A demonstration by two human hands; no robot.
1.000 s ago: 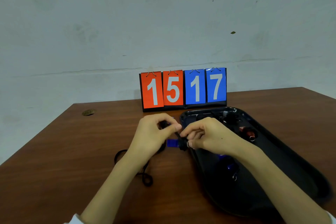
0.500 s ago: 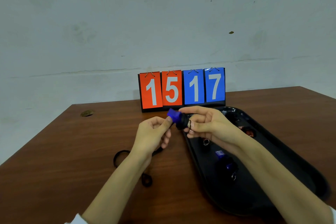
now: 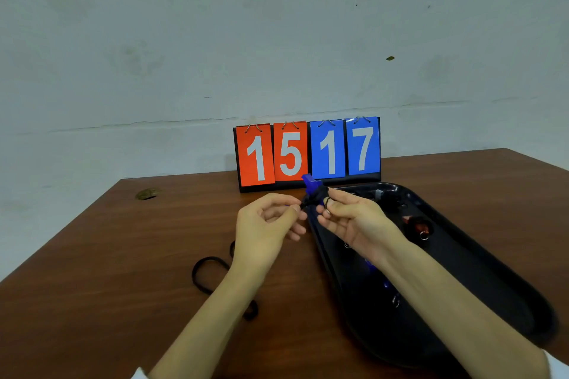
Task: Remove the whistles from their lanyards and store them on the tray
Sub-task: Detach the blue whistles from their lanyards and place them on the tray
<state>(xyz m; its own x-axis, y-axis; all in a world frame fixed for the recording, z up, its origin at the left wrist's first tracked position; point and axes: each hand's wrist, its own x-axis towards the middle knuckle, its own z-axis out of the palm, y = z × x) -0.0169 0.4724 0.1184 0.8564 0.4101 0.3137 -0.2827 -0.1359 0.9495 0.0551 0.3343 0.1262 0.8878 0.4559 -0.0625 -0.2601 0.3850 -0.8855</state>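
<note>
Blue whistle point(image 3: 310, 184) held between both hands, long axis tilted up and away; right hand point(image 3: 348, 218) grips its base; left hand point(image 3: 268, 221) pinches the lanyard point(image 3: 211, 259) end just beside; tray point(image 3: 480, 261) lies below, nearer the right hand.

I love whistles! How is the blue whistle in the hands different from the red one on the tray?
The blue whistle is held up between the left hand and right hand; the red whistle lies in the tray. The blue whistle has black cord at it; the red whistle shows only a metal ring. Both are small.
</note>
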